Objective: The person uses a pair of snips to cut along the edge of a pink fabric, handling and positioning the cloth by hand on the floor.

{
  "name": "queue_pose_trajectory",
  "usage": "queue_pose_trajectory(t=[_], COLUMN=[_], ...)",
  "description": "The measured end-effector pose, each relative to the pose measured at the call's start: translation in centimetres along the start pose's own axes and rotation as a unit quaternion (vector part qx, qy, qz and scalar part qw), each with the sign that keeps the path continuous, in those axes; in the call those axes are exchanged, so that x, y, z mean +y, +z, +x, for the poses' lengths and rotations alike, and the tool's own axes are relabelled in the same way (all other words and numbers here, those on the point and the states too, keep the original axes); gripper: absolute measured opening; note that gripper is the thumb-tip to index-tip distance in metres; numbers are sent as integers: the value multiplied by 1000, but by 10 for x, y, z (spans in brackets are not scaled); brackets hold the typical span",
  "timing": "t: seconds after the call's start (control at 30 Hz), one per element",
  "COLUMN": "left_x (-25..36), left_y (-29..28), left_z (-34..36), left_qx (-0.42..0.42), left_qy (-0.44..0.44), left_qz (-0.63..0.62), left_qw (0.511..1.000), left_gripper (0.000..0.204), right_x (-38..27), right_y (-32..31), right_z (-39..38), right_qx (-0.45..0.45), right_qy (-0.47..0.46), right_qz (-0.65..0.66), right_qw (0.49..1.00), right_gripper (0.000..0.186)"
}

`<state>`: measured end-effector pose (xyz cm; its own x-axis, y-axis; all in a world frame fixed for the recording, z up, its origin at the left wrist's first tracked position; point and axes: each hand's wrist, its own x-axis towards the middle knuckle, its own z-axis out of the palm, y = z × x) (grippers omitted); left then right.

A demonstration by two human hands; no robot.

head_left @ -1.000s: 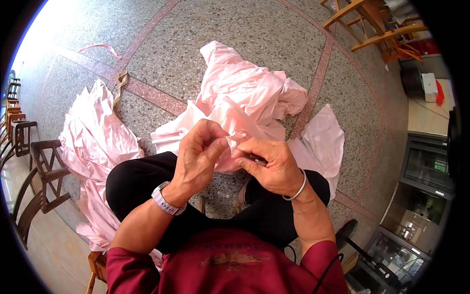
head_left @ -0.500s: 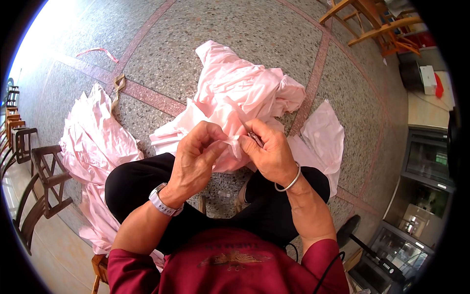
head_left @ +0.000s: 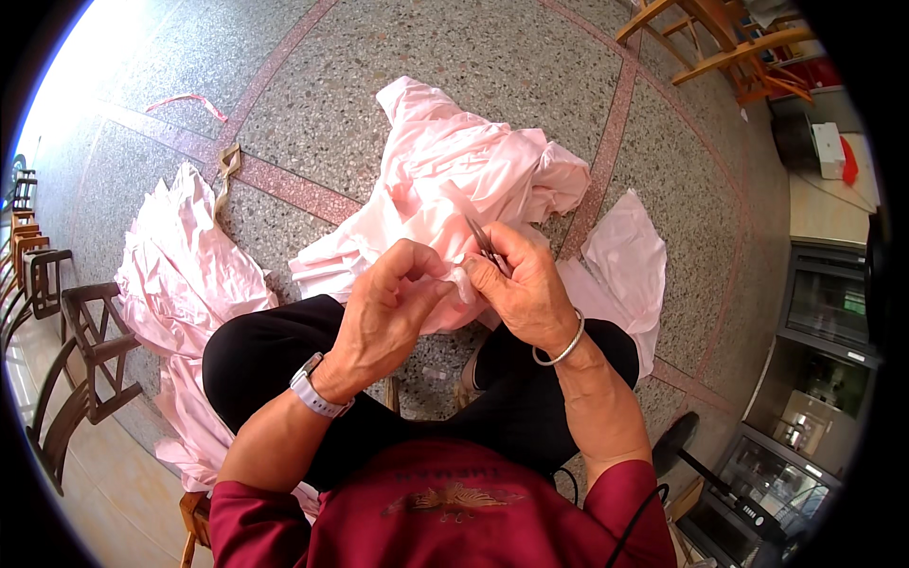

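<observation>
Left hand pinches pink cloth, thumb and fingers together. Right hand has fingers clamped on scissors, thumb by the pinched edge. Cloth lies bunched on floor, ahead of knees.

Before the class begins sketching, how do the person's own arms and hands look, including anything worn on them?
The left hand and right hand wear no gloves. Short, plain, dark-red fabric sleeves cover the upper arms. A pale lavender-white wristwatch with a broad band circles the left wrist; a slim, rounded, silver-coloured bangle circles the right. A thin black cable passes over the right sleeve.
</observation>
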<state>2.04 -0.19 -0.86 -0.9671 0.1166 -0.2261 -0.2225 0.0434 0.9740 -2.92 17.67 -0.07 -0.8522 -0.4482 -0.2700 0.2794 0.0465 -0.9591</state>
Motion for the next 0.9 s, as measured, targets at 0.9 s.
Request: queue_pose_trajectory(t=[0.9], left_x=[-5], left_y=[-12], left_z=[1], left_qx=[-41], left_qy=[6], left_qz=[-98], left_qw=[994], left_gripper=[4], right_x=[-9], right_y=[-18], right_z=[2], right_qx=[61], right_qy=[-33], right_qz=[-23], right_qw=[997], right_gripper=[13])
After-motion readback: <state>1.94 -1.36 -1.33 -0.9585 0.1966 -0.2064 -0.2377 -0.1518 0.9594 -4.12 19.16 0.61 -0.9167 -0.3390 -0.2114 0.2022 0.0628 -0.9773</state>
